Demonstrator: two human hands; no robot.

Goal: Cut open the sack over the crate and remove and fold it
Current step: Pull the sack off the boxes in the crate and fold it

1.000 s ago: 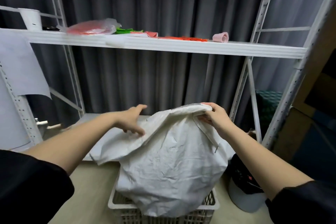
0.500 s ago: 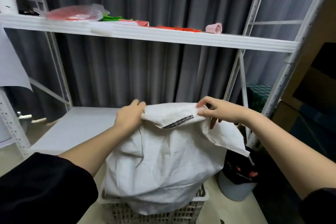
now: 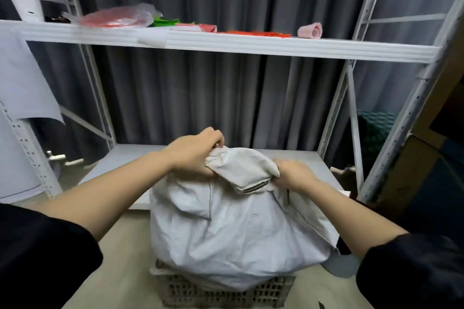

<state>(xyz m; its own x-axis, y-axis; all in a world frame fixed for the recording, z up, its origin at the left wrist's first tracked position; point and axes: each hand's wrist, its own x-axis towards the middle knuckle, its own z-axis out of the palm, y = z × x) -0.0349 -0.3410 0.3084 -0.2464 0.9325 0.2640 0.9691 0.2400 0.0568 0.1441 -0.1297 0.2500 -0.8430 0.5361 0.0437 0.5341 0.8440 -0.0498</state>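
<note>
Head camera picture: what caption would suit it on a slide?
Both hands, left hand and right hand, grip the white sack's top over the crate.

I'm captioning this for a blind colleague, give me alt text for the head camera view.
Both hands grip the bunched top of a crumpled white woven sack that sits in a pale plastic lattice crate, the left hand at its left, the right hand at its right. Behind stands a white metal shelf rack before dark grey curtains.

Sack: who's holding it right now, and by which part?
Both hands. The left hand and the right hand each grip the bunched top flap of the sack, one at either end, above the crate.
</note>
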